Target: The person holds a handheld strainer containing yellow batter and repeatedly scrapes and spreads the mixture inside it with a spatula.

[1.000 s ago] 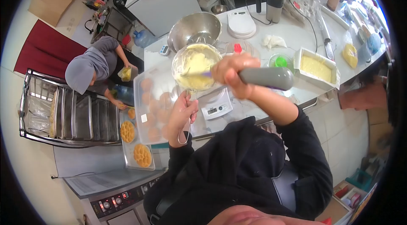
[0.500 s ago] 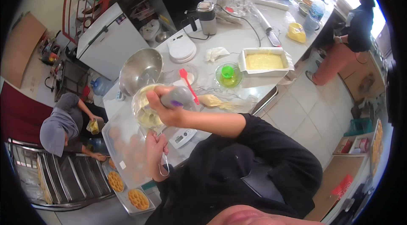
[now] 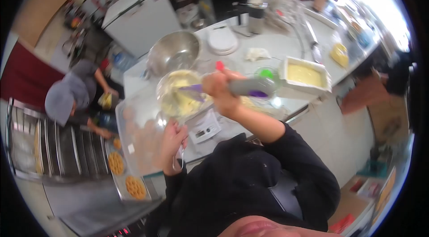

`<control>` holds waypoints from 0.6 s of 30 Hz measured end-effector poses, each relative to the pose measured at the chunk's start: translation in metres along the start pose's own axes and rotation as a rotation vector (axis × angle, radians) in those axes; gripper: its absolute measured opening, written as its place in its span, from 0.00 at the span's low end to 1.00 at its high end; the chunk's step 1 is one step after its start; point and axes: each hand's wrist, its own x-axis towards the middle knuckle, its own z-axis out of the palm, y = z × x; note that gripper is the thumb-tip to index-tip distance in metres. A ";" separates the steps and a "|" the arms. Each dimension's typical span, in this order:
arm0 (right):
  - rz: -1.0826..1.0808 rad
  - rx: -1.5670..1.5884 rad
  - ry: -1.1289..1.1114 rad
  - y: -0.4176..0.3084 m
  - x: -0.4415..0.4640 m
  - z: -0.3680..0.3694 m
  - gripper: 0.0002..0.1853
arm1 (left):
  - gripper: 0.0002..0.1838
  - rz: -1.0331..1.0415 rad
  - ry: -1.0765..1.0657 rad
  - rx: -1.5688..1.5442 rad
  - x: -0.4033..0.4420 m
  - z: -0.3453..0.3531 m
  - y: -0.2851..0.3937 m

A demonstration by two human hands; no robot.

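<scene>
The right hand (image 3: 221, 90) is curled into a wrapped grip, knuckles raised, and sits farther from the body than the left. Its bare forearm (image 3: 257, 121) slants up and inward from a dark right sleeve (image 3: 308, 165) — elbow bent and out to the side. The left hand (image 3: 173, 138) points upward with fingers bent in a hold, its wrist just above the dark left cuff (image 3: 175, 182) — the two hands well apart.

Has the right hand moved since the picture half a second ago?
Yes: judged against the large steel bowl, the right hand has shifted rightward in the view.
</scene>
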 end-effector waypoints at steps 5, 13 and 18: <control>-0.223 0.110 0.027 -0.018 0.000 0.010 0.19 | 0.10 0.007 -0.012 -0.016 -0.003 0.002 0.003; -0.482 0.021 0.193 -0.027 0.009 0.008 0.19 | 0.10 0.008 0.004 -0.130 0.002 0.007 -0.005; -0.529 0.101 0.118 -0.011 0.016 0.010 0.19 | 0.11 -0.001 -0.109 -0.136 0.000 0.008 -0.003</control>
